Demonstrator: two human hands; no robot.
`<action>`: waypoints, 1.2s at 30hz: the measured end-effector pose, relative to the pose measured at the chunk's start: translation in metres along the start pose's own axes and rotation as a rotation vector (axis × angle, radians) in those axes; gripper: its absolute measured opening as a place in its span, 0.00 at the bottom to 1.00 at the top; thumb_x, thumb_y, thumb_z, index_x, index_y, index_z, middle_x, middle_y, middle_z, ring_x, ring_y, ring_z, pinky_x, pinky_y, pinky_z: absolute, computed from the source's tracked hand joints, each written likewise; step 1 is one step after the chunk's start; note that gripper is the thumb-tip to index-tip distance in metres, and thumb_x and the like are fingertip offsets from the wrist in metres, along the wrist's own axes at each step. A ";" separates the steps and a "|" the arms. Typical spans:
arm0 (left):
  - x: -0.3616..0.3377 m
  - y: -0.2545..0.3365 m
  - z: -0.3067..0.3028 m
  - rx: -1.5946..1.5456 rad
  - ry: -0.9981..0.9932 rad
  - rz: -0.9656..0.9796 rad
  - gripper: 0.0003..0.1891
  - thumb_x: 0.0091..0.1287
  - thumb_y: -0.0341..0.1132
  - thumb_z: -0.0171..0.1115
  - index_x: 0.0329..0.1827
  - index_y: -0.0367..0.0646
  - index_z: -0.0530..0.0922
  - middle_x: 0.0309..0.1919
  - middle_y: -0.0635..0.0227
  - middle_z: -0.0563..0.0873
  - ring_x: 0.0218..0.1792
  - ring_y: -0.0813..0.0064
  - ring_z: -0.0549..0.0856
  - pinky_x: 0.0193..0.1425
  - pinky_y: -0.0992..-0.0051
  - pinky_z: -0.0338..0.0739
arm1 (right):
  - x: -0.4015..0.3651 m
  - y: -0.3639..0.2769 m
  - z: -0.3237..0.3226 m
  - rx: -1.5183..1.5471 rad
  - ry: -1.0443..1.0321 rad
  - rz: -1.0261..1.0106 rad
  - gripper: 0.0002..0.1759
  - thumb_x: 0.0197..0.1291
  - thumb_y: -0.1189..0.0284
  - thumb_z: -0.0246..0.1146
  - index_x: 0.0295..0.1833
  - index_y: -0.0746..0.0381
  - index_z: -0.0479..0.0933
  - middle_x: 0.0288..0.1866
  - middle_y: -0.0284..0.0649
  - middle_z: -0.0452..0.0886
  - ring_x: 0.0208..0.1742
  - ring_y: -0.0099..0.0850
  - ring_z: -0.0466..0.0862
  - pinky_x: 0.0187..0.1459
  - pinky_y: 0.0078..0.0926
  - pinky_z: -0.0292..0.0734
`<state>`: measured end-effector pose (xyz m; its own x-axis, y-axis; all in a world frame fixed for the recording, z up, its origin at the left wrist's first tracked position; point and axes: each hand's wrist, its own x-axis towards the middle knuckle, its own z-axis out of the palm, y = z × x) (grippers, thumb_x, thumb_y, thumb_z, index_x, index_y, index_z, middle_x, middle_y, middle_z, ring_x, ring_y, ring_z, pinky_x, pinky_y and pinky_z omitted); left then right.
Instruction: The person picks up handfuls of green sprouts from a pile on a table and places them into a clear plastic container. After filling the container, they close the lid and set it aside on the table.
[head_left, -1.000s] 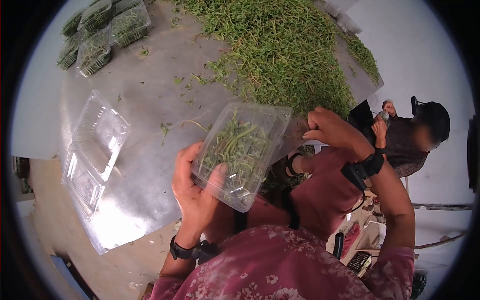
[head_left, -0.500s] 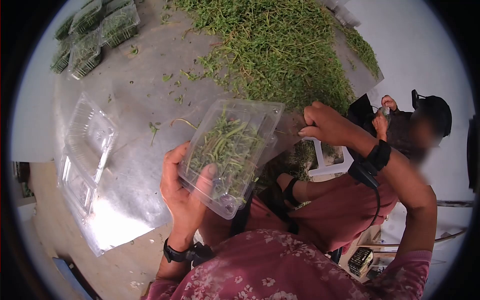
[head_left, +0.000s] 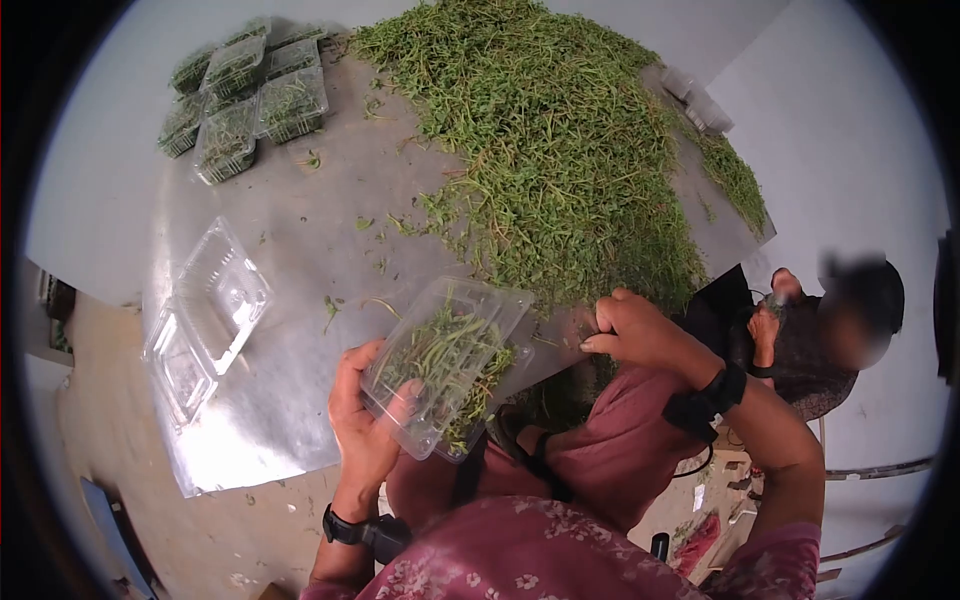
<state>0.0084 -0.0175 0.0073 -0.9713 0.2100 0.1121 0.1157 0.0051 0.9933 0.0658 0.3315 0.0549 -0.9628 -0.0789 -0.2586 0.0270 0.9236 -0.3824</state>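
My left hand [head_left: 372,420] is wrapped around a clear plastic clamshell container [head_left: 425,385], thumb across its near side. Green leafy sprigs [head_left: 445,345] fill the container, and some poke out along its right edge. It is tilted in front of the table's near edge, above my lap. To the right of the container my right hand [head_left: 645,330] is closed, thumb against curled fingers; what the fingertips hold, if anything, I cannot make out. Just beyond that hand lies a large heap of green stems [head_left: 560,150].
An open clamshell [head_left: 225,290] lies on the metal table [head_left: 330,220] at the left. Filled clamshells [head_left: 225,140] are stacked at the far left. A co-worker [head_left: 800,330] sits at the right, hands raised. Stacked clear containers [head_left: 700,100] stand beyond the heap.
The camera view has shifted, so the table and heap appear lower. The container has turned slightly, showing greens at its right edge. My right hand stays closed beside it.
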 end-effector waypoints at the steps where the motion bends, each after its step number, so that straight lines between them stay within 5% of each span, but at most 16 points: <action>1: -0.001 0.001 0.001 -0.026 0.000 -0.013 0.21 0.57 0.30 0.71 0.54 0.37 0.77 0.44 0.69 0.79 0.45 0.77 0.78 0.51 0.77 0.73 | 0.001 0.001 0.000 -0.001 0.003 -0.001 0.21 0.51 0.61 0.74 0.28 0.63 0.69 0.26 0.41 0.70 0.34 0.40 0.71 0.35 0.40 0.66; 10: -0.001 0.001 0.003 -0.086 0.014 -0.053 0.23 0.57 0.29 0.72 0.56 0.38 0.76 0.47 0.70 0.81 0.48 0.78 0.80 0.55 0.76 0.75 | -0.004 -0.020 -0.012 -0.051 -0.095 0.169 0.22 0.55 0.58 0.70 0.38 0.68 0.74 0.43 0.53 0.75 0.46 0.51 0.78 0.47 0.46 0.74; 13: -0.003 0.002 0.004 -0.112 0.023 -0.070 0.22 0.57 0.27 0.71 0.55 0.38 0.77 0.46 0.71 0.80 0.48 0.78 0.80 0.55 0.76 0.75 | -0.011 -0.009 0.003 -0.066 0.138 0.011 0.20 0.53 0.62 0.72 0.32 0.65 0.70 0.33 0.47 0.71 0.33 0.47 0.76 0.37 0.44 0.71; 28: 0.000 -0.004 0.004 -0.116 0.009 -0.009 0.21 0.57 0.28 0.71 0.54 0.37 0.76 0.42 0.72 0.83 0.43 0.81 0.80 0.50 0.78 0.76 | -0.004 -0.015 -0.026 -0.129 0.042 -0.011 0.13 0.55 0.66 0.69 0.30 0.64 0.74 0.29 0.46 0.77 0.33 0.46 0.78 0.36 0.42 0.71; 33: 0.001 -0.008 0.006 -0.085 0.033 0.032 0.21 0.57 0.28 0.71 0.53 0.37 0.77 0.39 0.72 0.83 0.41 0.82 0.80 0.48 0.78 0.76 | 0.030 -0.060 -0.095 -0.131 0.327 -0.130 0.12 0.55 0.68 0.68 0.29 0.65 0.76 0.25 0.44 0.77 0.27 0.39 0.78 0.31 0.36 0.72; 36: 0.001 -0.005 0.006 -0.028 0.038 0.038 0.21 0.57 0.28 0.71 0.53 0.37 0.77 0.39 0.72 0.83 0.41 0.81 0.80 0.48 0.77 0.76 | 0.047 -0.101 -0.130 0.058 0.523 -0.128 0.12 0.57 0.69 0.67 0.31 0.67 0.76 0.24 0.46 0.79 0.27 0.42 0.79 0.32 0.40 0.72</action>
<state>0.0086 -0.0114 0.0023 -0.9735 0.1724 0.1503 0.1473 -0.0300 0.9886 -0.0174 0.2833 0.1969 -0.9642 0.0216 0.2642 -0.0990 0.8953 -0.4344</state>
